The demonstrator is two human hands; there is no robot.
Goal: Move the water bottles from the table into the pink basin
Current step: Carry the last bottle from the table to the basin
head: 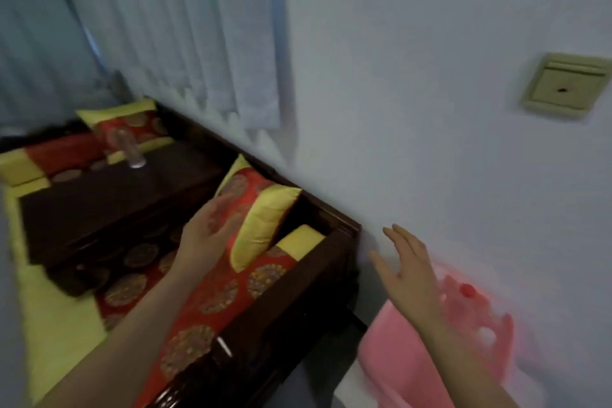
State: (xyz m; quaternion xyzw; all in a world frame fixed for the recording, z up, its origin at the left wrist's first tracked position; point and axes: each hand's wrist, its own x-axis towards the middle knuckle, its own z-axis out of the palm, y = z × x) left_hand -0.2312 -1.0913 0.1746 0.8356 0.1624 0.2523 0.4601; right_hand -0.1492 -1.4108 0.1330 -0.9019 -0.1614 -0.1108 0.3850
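Observation:
A clear water bottle [127, 149] stands upright on the far end of the low dark wooden table [109, 205]. The pink basin [397, 344] sits on the floor at the lower right, against the wall. Inside it lies a blurred bottle with a red cap [467, 290]. My left hand [207, 232] is open, fingers spread, over the red cushion between the table and a pillow, well short of the upright bottle. Open and empty as well, my right hand [409, 270] hovers over the basin's near-left rim. The whole view is motion-blurred.
A dark wooden couch frame [318, 262] runs along the white wall, with red and yellow cushions and pillows [265, 219]. Curtains [185, 43] hang behind. A beige wall plate [563, 86] sits at upper right.

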